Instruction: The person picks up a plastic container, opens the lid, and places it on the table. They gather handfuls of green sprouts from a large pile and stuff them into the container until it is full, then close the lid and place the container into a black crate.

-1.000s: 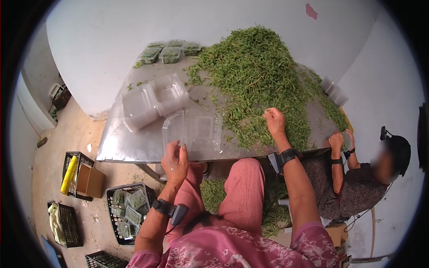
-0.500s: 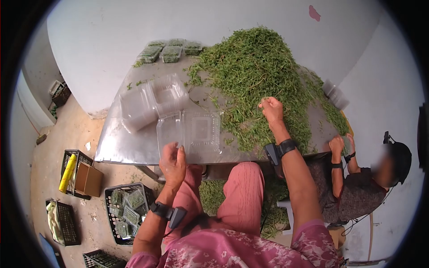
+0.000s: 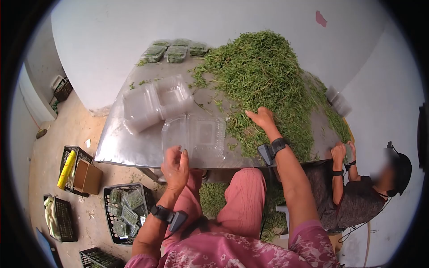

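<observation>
My left hand point(image 3: 175, 167) is at the table's front edge, fingers curled and thumb raised, by the near edge of an open clear plastic clamshell container point(image 3: 208, 136). Whatever the fingers pinch, if anything, I cannot make out. My right hand point(image 3: 263, 119) lies on the left side of a large heap of green leafy stems point(image 3: 259, 67), thumb stretched out to the left, apart from the fingers. Some fingertips are hidden against the greens. A stack of clear clamshell containers point(image 3: 143, 105) stands behind the open one.
Several filled boxes point(image 3: 176, 54) sit at the table's back left. On the floor are a black crate of packed boxes point(image 3: 134, 185) and a crate with a cardboard box point(image 3: 87, 177). At right, a co-worker point(image 3: 357, 196) holds something small at the table; more clear containers point(image 3: 338, 102) stand behind.
My right hand has moved left and down across the heap, and its thumb now sticks out from the fingers. The left hand has barely moved. The camera view has shifted slightly.
</observation>
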`<action>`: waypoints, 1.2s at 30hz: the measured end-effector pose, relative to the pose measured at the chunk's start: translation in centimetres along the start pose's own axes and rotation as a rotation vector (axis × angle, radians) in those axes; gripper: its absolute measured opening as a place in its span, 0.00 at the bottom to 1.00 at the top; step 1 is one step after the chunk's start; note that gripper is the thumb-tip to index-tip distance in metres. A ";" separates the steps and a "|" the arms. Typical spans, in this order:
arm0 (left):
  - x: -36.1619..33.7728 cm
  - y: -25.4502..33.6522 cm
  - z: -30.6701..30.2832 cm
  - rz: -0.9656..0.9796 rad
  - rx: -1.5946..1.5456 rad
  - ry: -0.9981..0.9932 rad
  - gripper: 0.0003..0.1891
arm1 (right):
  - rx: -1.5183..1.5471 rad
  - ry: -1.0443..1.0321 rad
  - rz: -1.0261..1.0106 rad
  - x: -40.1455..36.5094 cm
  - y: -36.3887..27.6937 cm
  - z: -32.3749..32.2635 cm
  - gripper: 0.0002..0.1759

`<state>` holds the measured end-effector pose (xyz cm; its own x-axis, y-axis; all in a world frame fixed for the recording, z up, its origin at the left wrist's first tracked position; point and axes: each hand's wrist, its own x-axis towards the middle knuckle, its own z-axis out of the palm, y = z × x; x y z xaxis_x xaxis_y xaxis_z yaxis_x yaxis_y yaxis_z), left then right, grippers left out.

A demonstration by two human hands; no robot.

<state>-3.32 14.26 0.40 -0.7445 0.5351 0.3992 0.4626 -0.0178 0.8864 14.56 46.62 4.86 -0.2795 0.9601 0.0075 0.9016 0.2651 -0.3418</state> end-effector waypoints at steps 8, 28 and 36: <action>-0.1 -1.7 0.6 -0.031 -0.087 0.010 0.12 | -0.048 -0.047 -0.002 -1.7 -3.7 0.1 0.32; 0.1 0.0 0.0 0.096 0.027 0.031 0.11 | 0.285 0.067 -0.098 -0.6 0.7 -3.9 0.21; 0.1 -0.1 -0.1 0.104 0.035 0.028 0.11 | 0.117 -0.010 -0.127 -2.3 1.8 -4.2 0.19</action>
<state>-3.46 14.23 0.37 -0.7043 0.5083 0.4956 0.5544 -0.0421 0.8312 18.19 45.31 8.18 -0.3923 0.9186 0.0482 0.8145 0.3712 -0.4459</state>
